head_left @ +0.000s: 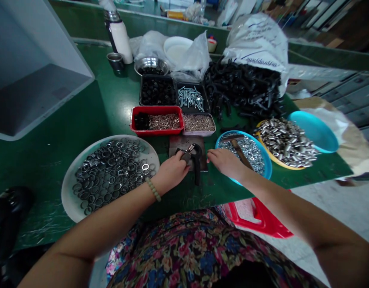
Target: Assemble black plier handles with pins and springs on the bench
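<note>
**Blk part [197, 166] on metal plate [176, 143]: L hand [172, 172] on it, R hand [224, 161] off**

Part sits ctr of frame, on plate. L hand clamped on its left side; R hand apart, fingers bunched by plate's right edge, can't tell if they pinch anything small.

Step looks like steadying/working the part, so prob. best: keep it flat on plate, L grip firm, fingertips clear of shiny metal bit [191, 147] at its upper left, R hand coming in low from the right w/o nudging it.

Orient.: long axis approx. vertical in frame; curved end up, straight stem pointing to bottom edge, tip past plate's lower edge.
</note>
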`<state>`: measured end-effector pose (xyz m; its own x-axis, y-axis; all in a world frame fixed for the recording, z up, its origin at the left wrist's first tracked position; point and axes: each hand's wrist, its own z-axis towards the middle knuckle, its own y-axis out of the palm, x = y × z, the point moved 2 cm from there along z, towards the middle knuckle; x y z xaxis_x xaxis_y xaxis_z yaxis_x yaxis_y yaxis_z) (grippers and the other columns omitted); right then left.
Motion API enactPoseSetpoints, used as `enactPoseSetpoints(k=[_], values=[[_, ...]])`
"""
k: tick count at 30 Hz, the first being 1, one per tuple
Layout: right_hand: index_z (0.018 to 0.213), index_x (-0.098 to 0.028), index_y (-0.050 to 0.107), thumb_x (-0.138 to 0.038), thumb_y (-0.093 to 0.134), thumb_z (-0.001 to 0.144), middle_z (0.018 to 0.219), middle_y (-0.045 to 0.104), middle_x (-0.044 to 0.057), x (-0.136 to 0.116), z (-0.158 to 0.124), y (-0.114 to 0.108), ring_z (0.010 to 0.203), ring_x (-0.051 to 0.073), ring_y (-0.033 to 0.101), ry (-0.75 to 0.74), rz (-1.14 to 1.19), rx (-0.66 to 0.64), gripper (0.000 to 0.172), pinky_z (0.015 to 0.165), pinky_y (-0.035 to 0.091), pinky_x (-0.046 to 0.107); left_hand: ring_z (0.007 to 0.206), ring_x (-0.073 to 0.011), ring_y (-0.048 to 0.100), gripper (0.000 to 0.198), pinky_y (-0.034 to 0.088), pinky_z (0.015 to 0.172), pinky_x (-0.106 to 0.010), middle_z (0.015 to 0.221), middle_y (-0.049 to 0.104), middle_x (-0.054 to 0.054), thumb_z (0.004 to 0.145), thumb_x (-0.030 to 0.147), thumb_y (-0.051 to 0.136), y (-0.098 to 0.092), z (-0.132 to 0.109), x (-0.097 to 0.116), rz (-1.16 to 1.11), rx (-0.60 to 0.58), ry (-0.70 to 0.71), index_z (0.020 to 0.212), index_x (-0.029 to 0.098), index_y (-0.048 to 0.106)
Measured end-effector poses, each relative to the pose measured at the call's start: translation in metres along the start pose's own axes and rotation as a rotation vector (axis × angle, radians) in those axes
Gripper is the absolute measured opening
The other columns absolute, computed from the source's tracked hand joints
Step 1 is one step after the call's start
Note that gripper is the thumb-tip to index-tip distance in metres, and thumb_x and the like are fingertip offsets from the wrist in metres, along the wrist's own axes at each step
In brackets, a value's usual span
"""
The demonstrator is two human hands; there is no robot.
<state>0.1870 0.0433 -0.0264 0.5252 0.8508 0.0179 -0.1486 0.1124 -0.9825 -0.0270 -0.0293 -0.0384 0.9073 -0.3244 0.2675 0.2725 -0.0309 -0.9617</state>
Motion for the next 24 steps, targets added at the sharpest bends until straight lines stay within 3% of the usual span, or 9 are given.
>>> enactPoseSetpoints(k=[4, 7, 11, 21, 24], values=[[0.109, -0.021, 0.047, -0.028, 0.044, 0.095, 0.09, 0.067, 0.006, -0.015, -0.004, -0.015, 0.077, 0.016, 0.066, 0.346, 0.615, 0.33, 0.015, 0.068, 0.052, 0.031, 0.088, -0.0199, 0.063, 0.027, 0.053, 0.078, -0.031, 0.115, 0.054, -0.011, 0.094, 0.031, 0.044, 0.001, 0.002, 0.001, 0.006, -0.015, 0.005, 0.102, 0.013, 0.062], [0.101, -0.023, 0.042, -0.035, 0.041, 0.098, 0.089, 0.069, 0.004, -0.03, 0.012, -0.009, 0.071, 0.014, 0.067, 0.473, 0.906, 0.373, 0.013, 0.066, 0.053, 0.03, 0.087, -0.0198, 0.063, 0.028, 0.053, 0.078, -0.031, 0.114, 0.054, -0.011, 0.094, 0.031, 0.043, 0.0, 0.003, 0.002, 0.013, -0.017, 0.0, 0.105, 0.012, 0.061], [0.095, -0.024, 0.04, -0.038, 0.04, 0.098, 0.085, 0.071, 0.004, -0.036, 0.032, 0.001, 0.068, 0.013, 0.067, 0.513, 0.919, 0.386, 0.015, 0.064, 0.052, 0.029, 0.088, -0.0204, 0.063, 0.029, 0.054, 0.078, -0.032, 0.114, 0.054, -0.012, 0.095, 0.03, 0.042, 0.001, 0.004, 0.003, 0.032, -0.014, 0.007, 0.11, 0.012, 0.059], [0.093, -0.025, 0.041, -0.041, 0.045, 0.095, 0.084, 0.071, 0.004, -0.036, 0.038, 0.007, 0.072, 0.017, 0.069, 0.565, 0.865, 0.349, 0.016, 0.064, 0.053, 0.031, 0.091, -0.0201, 0.062, 0.03, 0.053, 0.081, -0.031, 0.115, 0.053, -0.012, 0.094, 0.03, 0.042, 0.0, 0.006, 0.002, 0.013, -0.048, 0.0, 0.114, 0.012, 0.057], [0.088, -0.027, 0.038, -0.048, 0.048, 0.092, 0.073, 0.069, 0.0, -0.028, 0.048, 0.014, 0.06, 0.016, 0.066, 0.641, 1.055, 0.387, 0.024, 0.059, 0.054, 0.031, 0.093, -0.0207, 0.062, 0.028, 0.053, 0.083, -0.031, 0.115, 0.054, -0.012, 0.094, 0.029, 0.042, -0.001, 0.008, 0.003, 0.012, -0.057, -0.006, 0.109, 0.012, 0.059]])
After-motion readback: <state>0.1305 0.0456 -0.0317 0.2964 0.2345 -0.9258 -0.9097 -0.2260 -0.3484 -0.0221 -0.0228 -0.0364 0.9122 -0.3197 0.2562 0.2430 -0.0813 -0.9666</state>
